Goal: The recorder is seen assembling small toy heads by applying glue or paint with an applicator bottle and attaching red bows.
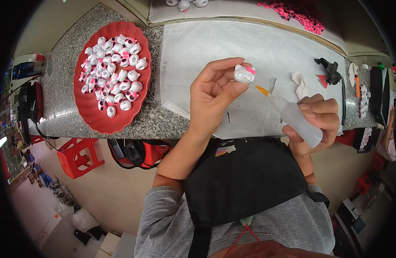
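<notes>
Between the thumb and fingers of my left hand (217, 92) is a small white cat-head figure (243, 74) with a pink bow, held above the paper-covered worktop. My right hand (318, 116) grips a translucent white squeeze bottle (297, 120). An orange needle tip (262, 90) on the bottle points up and left, and its thin needle reaches the lower edge of the cat head. Whether any liquid comes out is too small to tell. To the left, a red scalloped plate (88, 116) carries many more of these white and pink heads (116, 71).
White paper (185, 51) covers part of the speckled stone counter (159, 122). At its right lie a crumpled tissue (299, 84), a black crumpled piece (329, 71) and a red scrap (322, 81). Pink pieces (297, 16) are heaped on the back ledge. A red stool (79, 157) stands below left.
</notes>
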Motion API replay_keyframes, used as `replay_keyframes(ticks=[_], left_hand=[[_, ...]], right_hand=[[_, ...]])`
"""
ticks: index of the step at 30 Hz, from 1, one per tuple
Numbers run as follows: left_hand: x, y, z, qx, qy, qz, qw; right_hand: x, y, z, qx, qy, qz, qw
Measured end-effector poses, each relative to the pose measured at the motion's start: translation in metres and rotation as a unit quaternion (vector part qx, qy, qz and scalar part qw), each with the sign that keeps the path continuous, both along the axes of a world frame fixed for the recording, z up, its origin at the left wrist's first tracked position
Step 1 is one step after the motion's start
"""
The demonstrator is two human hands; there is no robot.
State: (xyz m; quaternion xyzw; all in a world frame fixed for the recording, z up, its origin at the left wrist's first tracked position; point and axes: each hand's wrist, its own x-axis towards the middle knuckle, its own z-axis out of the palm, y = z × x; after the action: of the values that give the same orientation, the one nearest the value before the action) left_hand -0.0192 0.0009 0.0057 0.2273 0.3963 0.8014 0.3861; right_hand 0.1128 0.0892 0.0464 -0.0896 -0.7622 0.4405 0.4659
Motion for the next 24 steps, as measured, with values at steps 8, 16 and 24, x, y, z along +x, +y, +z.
replay_keyframes(ticks=[8, 16, 24], left_hand=[[-0.0005, -0.0007, 0.0001, 0.009, -0.016, -0.008, 1.000], [0.0006, -0.0005, 0.0032, -0.006, -0.012, -0.028, 1.000], [0.0012, -0.0003, 0.0011, 0.001, 0.033, -0.019, 0.999]], right_hand=[[0.0014, 0.0065, -0.0027, 0.019, 0.036, 0.027, 0.999], [0.0005, 0.0038, -0.0039, 0.027, 0.040, 0.026, 0.998], [-0.0006, -0.0012, -0.0015, -0.007, 0.009, -0.020, 1.000]])
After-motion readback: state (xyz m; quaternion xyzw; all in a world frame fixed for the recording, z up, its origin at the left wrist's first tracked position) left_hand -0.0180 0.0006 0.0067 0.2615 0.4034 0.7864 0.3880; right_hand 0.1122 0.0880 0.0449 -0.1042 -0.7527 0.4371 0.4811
